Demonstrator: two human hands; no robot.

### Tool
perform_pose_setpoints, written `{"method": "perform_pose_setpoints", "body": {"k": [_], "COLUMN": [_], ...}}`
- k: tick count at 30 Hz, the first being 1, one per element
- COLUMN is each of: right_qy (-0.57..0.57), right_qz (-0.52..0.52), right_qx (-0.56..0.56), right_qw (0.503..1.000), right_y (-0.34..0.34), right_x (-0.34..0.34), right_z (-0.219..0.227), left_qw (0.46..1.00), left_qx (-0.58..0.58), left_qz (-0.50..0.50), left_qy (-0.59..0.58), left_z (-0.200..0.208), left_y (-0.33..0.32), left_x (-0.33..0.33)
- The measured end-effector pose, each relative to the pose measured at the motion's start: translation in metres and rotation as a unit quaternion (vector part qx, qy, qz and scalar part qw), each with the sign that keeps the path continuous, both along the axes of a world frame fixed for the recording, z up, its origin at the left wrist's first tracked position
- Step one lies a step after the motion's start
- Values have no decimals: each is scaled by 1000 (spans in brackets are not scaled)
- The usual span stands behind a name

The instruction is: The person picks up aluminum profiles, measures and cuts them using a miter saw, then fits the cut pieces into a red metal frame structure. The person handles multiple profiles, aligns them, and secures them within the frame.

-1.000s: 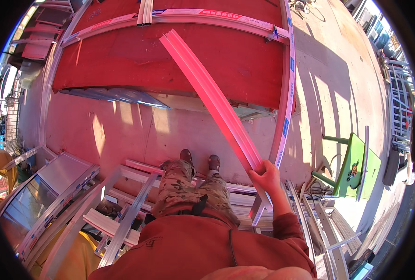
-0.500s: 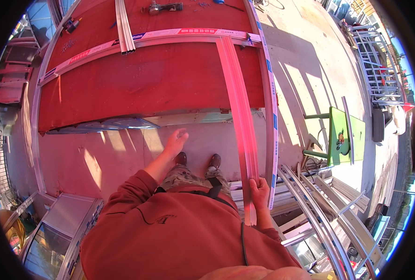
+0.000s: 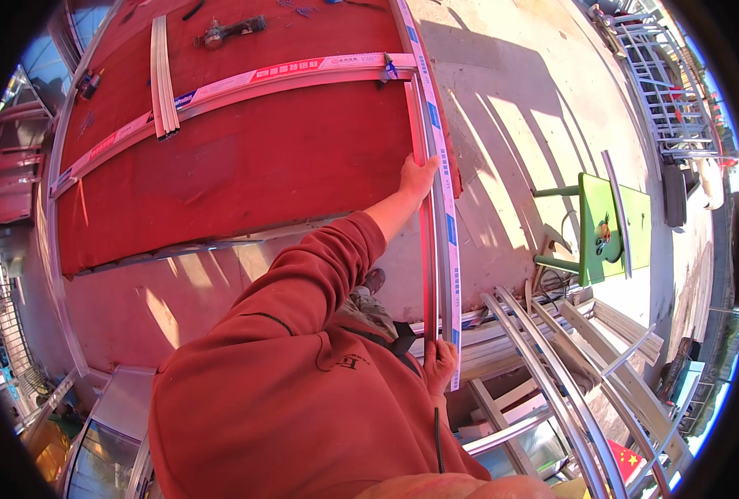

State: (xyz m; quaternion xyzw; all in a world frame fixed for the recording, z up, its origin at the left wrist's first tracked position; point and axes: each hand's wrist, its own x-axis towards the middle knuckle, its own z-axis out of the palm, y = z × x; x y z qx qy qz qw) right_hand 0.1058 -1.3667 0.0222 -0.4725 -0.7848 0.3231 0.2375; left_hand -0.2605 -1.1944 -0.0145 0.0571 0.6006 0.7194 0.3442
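A long, narrow metal profile strip [image 3: 430,299] runs lengthwise along the inner side of a frame rail [image 3: 447,220] covered in white and blue film. My left hand [image 3: 420,176] closes around the strip partway along it, right beside the rail. Nearer my body, my right hand [image 3: 441,364] grips the strip's near end, its fingers partly hidden. The frame's crossbar [image 3: 290,73], with red and white film, meets the rail beyond my left hand. A small blue and dark piece [image 3: 388,68] sits at that corner.
The frame rests over a red-covered table [image 3: 244,158]. A bundle of pale strips [image 3: 162,79] crosses the crossbar, with a power tool [image 3: 229,32] beyond. At right, a green stool [image 3: 615,216] carries scissors [image 3: 604,237]. Loose metal profiles [image 3: 552,382] are piled at lower right.
My left hand has reached up and right from near my waist and taken hold of the strip. The strip has turned edge-on and moved against the rail, with my right hand still on it.
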Motion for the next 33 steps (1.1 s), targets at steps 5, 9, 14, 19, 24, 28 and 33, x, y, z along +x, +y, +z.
{"method": "perform_pose_setpoints", "body": {"k": [5,9,14,19,24,28,33], "right_qy": [-14,-32,-50,-72,-109,-137,-157], "right_qz": [-8,3,-27,-33,-100,-98,-127], "right_qx": [-58,-50,-45,-43,-97,-74,-98], "right_qw": [998,998,997,996,984,983,975], "right_y": [23,34,44,55,55,51,61], "right_x": [-19,-25,-41,-50,-53,-57,-68], "right_z": [-1,-5,-3,-2,-4,-3,11], "left_qw": [998,994,987,983,965,966,964], "left_qx": [-10,-7,-7,3,73,43,31], "left_qz": [31,27,36,8,-45,-50,-51], "left_qy": [-46,-107,-154,-184,-248,-248,-259], "left_z": [-8,-12,8,0,-3,4,-6], "left_y": [26,38,40,41,28,28,33], "left_x": [-13,-26,-40,-50,-61,-67,-69]}}
